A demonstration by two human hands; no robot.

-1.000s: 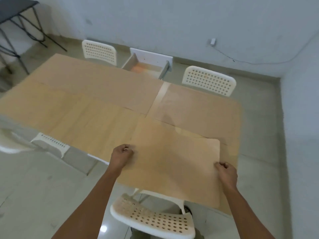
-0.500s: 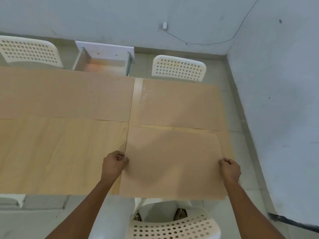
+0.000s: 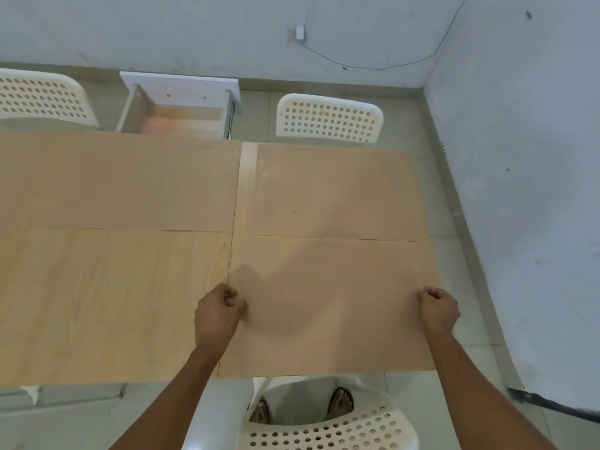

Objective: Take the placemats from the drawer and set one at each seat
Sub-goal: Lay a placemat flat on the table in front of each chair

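Note:
A tan placemat (image 3: 328, 306) lies flat on the near right part of the wooden table (image 3: 113, 303), in front of the near white chair (image 3: 328, 427). My left hand (image 3: 219, 315) pinches its left edge and my right hand (image 3: 438, 308) grips its right edge. Another tan placemat (image 3: 334, 193) lies at the far right seat, and a third (image 3: 120, 183) covers the far left part. The white drawer (image 3: 178, 108) stands open beyond the table's far edge, with nothing showing in the part of its inside that I see.
A white perforated chair (image 3: 328, 120) stands at the far right seat and another (image 3: 42, 99) at the far left. A grey wall (image 3: 519, 190) runs close along the table's right side. My feet show under the near chair.
The view swung to face the table squarely. The placemat in my hands moved from a skewed position to lie flat and square with the table's near right corner. Both hands kept their hold.

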